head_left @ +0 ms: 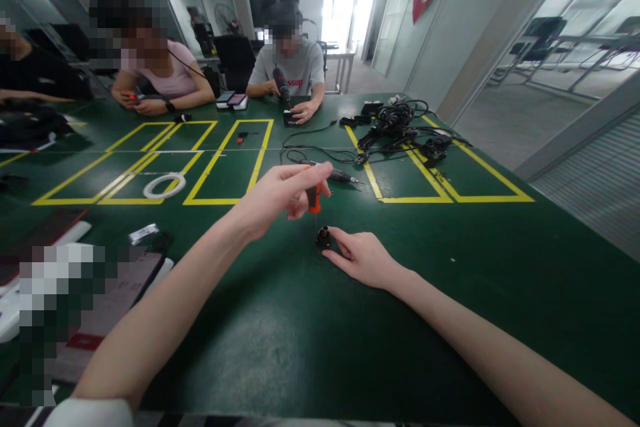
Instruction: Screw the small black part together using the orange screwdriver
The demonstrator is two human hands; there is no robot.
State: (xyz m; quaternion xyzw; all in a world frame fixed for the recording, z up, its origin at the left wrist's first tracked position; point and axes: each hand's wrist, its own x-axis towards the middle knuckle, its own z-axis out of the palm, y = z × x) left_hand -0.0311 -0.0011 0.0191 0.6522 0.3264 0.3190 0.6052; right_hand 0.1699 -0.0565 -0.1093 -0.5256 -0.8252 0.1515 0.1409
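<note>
My left hand (280,197) is closed around the handle of an orange and black screwdriver (315,203), which stands upright with its thin shaft pointing down. Below it, a small black part (323,237) rests on the green table (280,320). The thumb and fingers of my right hand (363,255) pinch that part from its right side. The shaft's tip is at the part's left edge; whether it touches cannot be made out.
Just behind my hands lies a dark power screwdriver (343,177) with a cable. Tangled black cables (395,121) are at the back right. A white ring (165,185) and boxes (113,300) are at left. Other people sit across the table, one holding a drill (281,83).
</note>
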